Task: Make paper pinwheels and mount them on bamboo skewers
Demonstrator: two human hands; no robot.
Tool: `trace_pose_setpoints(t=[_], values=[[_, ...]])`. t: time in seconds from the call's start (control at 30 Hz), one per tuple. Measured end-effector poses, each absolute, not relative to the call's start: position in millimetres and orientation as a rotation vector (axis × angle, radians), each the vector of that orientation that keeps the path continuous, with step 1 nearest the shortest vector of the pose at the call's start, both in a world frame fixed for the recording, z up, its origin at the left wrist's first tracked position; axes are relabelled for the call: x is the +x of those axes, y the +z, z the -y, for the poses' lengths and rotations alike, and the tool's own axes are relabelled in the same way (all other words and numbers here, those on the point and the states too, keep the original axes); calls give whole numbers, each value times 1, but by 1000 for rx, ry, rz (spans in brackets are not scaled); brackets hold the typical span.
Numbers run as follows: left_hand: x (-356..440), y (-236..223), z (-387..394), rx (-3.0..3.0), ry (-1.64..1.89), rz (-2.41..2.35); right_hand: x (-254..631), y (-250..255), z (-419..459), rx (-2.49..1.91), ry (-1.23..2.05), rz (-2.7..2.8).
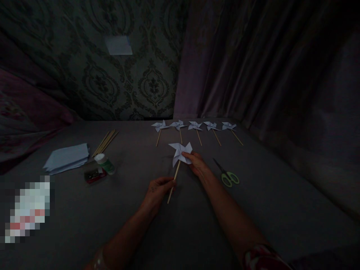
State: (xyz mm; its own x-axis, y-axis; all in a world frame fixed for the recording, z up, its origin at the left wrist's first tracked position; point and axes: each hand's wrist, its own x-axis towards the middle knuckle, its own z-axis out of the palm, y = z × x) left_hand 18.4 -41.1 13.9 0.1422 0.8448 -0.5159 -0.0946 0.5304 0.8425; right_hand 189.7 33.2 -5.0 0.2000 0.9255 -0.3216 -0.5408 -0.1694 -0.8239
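Observation:
A white paper pinwheel [178, 150] on a thin wooden stick [177, 171] is held up between my two hands, its blades toward the far side. My left hand [158, 190] pinches the lower part of the stick, whose end sticks out below the fingers. At the pinwheel's centre my right hand [198, 163] grips the paper, thumb on the front; the fingers behind are hidden. Green-handled scissors [227, 175] lie to the right of my right forearm, blades pointing away.
Several finished pinwheels [195, 126] lie in a row at the table's far side. On the left are a stack of white paper [67, 157], a bundle of wooden sticks [105, 142], a green-and-white glue bottle [105, 164] and a small red box [95, 175] of small items.

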Motion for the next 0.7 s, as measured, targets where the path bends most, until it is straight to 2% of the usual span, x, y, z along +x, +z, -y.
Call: trace_pose_setpoints(t=[0.7], values=[[14, 15, 39, 914, 699, -1194, 191, -2, -34, -1137, 1336, 531]])
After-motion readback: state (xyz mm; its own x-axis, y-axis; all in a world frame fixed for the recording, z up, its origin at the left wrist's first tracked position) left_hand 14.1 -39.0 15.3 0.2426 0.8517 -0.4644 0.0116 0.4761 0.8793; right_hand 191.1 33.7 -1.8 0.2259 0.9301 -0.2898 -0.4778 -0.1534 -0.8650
